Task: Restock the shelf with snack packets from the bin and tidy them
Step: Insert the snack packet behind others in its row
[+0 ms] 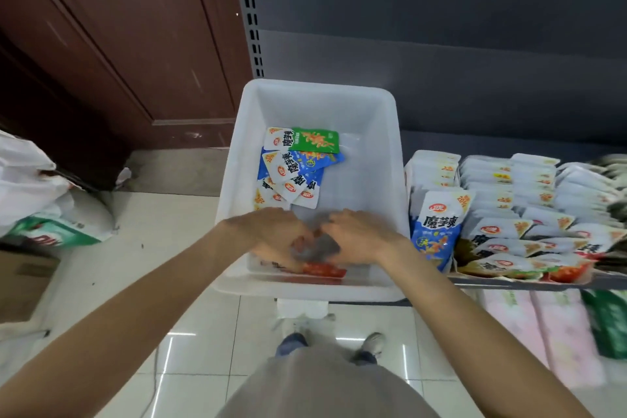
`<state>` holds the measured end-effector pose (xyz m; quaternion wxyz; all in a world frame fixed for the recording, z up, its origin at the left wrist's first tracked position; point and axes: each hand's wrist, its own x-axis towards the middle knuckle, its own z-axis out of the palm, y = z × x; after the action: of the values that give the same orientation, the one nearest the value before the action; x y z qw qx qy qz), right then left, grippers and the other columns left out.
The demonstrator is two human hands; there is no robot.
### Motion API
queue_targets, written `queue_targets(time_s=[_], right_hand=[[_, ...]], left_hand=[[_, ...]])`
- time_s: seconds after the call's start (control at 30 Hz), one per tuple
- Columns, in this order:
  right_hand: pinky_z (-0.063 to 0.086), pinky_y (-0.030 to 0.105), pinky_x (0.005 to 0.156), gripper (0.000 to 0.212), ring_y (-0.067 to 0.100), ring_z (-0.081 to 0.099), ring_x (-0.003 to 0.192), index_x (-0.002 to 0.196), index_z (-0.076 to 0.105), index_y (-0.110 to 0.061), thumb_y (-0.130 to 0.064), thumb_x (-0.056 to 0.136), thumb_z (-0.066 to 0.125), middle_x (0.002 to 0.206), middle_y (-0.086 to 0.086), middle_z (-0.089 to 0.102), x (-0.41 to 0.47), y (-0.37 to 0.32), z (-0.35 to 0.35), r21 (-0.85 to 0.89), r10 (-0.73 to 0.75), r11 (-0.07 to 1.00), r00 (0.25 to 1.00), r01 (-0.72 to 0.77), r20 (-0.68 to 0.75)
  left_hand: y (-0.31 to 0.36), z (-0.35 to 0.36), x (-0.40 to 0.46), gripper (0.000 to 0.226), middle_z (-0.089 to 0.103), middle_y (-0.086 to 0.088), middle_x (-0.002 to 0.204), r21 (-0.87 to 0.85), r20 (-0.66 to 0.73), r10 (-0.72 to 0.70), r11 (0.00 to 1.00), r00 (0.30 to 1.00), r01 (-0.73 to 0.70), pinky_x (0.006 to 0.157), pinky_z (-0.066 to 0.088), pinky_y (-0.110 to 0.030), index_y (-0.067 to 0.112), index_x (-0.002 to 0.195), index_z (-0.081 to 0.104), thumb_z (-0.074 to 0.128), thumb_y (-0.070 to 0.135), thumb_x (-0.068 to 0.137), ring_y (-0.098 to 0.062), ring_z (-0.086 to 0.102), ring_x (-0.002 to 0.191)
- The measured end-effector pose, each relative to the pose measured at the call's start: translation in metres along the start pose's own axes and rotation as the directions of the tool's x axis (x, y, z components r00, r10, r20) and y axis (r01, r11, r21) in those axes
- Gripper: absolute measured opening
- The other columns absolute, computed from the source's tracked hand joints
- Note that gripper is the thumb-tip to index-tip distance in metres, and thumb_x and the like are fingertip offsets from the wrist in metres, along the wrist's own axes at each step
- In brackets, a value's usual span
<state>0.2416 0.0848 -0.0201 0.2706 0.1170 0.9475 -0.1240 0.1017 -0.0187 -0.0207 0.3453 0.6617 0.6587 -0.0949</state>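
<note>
A white plastic bin (380, 146) sits at the left end of the shelf (529, 280). Inside lie a green snack packet (315, 138) and several blue snack packets (298, 176) towards its left wall. Both hands reach into the bin's near end. My left hand (271, 234) and my right hand (356, 236) close together around red snack packets (322, 269) at the bin's front wall; motion blur hides how many packets they hold. On the shelf right of the bin, a blue packet (437, 231) stands upright in front of rows of packets.
Rows of white snack packets (529, 200) fill the shelf to the right. Pink packages (543, 332) lie on the lower shelf. A brown wooden door (101, 44) stands at left, with white sacks (40, 200) and a cardboard box (20, 282) on the tiled floor.
</note>
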Motion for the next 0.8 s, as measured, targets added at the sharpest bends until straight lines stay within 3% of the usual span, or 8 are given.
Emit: queue_targets(time_s=[0.1, 0.17, 0.27, 0.4, 0.5, 0.6, 0.7, 0.8], right_hand=[[0.042, 0.034, 0.082, 0.029, 0.028, 0.053, 0.115, 0.123, 0.054, -0.018, -0.025, 0.098, 0.041, 0.125, 0.005, 0.056, 0.005, 0.005, 0.002, 0.063, 0.081, 0.995, 0.987, -0.072, -0.139], [0.043, 0.033, 0.082, 0.032, 0.028, 0.054, 0.114, 0.125, 0.053, -0.019, -0.017, 0.097, 0.040, 0.127, 0.005, 0.057, 0.008, 0.007, 0.002, 0.110, 0.142, 0.987, 0.968, -0.121, -0.208], [0.043, 0.035, 0.087, 0.036, 0.027, 0.052, 0.116, 0.129, 0.050, -0.019, -0.032, 0.096, 0.046, 0.128, 0.006, 0.056, 0.013, 0.008, 0.005, 0.110, 0.146, 0.986, 0.968, -0.126, -0.202], [0.040, 0.036, 0.093, 0.074, 0.028, 0.046, 0.120, 0.135, 0.039, -0.016, -0.053, 0.077, 0.068, 0.130, 0.007, 0.048, 0.027, -0.001, 0.013, 0.085, 0.157, 0.985, 0.982, -0.148, -0.107], [0.039, 0.037, 0.095, 0.086, 0.027, 0.048, 0.120, 0.137, 0.034, -0.013, -0.047, 0.070, 0.076, 0.131, 0.009, 0.048, 0.042, -0.007, 0.018, -0.001, 0.230, 0.973, 0.966, -0.232, -0.119], [0.043, 0.034, 0.086, 0.048, 0.028, 0.057, 0.113, 0.130, 0.042, -0.012, -0.023, 0.088, 0.062, 0.123, 0.009, 0.059, 0.037, -0.002, 0.008, 0.049, 0.281, 0.959, 0.931, -0.278, -0.234], [0.041, 0.034, 0.075, 0.023, 0.032, 0.060, 0.104, 0.114, 0.055, -0.011, -0.014, 0.092, 0.050, 0.110, 0.013, 0.065, 0.009, 0.008, -0.005, 0.228, 0.339, 0.935, 0.872, -0.272, -0.353], [0.048, 0.033, 0.075, 0.014, 0.028, 0.065, 0.091, 0.104, 0.061, -0.011, -0.014, 0.091, 0.056, 0.099, 0.009, 0.070, -0.023, 0.016, -0.006, 0.594, 0.476, 0.795, 0.733, -0.122, -0.487]], left_hand=[[-0.008, 0.002, 0.012, 0.038, 0.067, -0.003, 0.107, 0.106, -0.176, 0.019, 0.994, 0.984, 0.000, 0.076, 0.046, -0.030, 0.035, 0.125, 0.054, 0.052, 0.024, 0.089, -0.024, 0.061, 0.098], [-0.018, 0.007, 0.021, 0.045, 0.065, -0.001, 0.114, 0.055, -0.138, -0.031, 0.998, 0.990, 0.039, 0.084, 0.049, -0.037, 0.042, 0.130, 0.046, 0.055, 0.026, 0.089, -0.025, 0.059, 0.104], [-0.027, 0.014, 0.030, 0.048, 0.065, 0.002, 0.114, 0.036, -0.120, -0.090, 0.995, 0.989, 0.095, 0.085, 0.049, -0.038, 0.042, 0.129, 0.047, 0.061, 0.030, 0.086, -0.022, 0.059, 0.105], [-0.025, 0.022, 0.039, 0.035, 0.062, 0.001, 0.117, 0.070, -0.298, -0.138, 0.984, 0.944, 0.166, 0.087, 0.048, -0.039, 0.029, 0.123, 0.053, 0.058, 0.031, 0.089, -0.021, 0.058, 0.108], [-0.020, 0.020, 0.034, 0.039, 0.053, -0.003, 0.124, -0.021, -0.467, -0.175, 0.982, 0.867, 0.186, 0.092, 0.045, -0.037, 0.021, 0.126, 0.053, 0.059, 0.022, 0.087, -0.023, 0.053, 0.114], [-0.015, 0.015, 0.013, 0.032, 0.061, -0.003, 0.114, -0.350, -0.695, -0.303, 0.935, 0.652, 0.060, 0.084, 0.047, -0.031, 0.018, 0.115, 0.062, 0.065, 0.013, 0.083, -0.022, 0.060, 0.099], [-0.001, 0.014, -0.011, 0.036, 0.057, 0.004, 0.116, -0.662, -0.668, -0.561, 0.748, 0.489, -0.045, 0.080, 0.049, -0.029, 0.022, 0.120, 0.057, 0.066, 0.016, 0.086, -0.011, 0.059, 0.091], [0.024, 0.014, -0.025, 0.052, 0.049, 0.008, 0.125, -0.954, -0.300, -0.770, 0.240, 0.563, -0.180, 0.085, 0.045, -0.028, 0.026, 0.134, 0.041, 0.064, 0.027, 0.088, -0.012, 0.054, 0.107]])
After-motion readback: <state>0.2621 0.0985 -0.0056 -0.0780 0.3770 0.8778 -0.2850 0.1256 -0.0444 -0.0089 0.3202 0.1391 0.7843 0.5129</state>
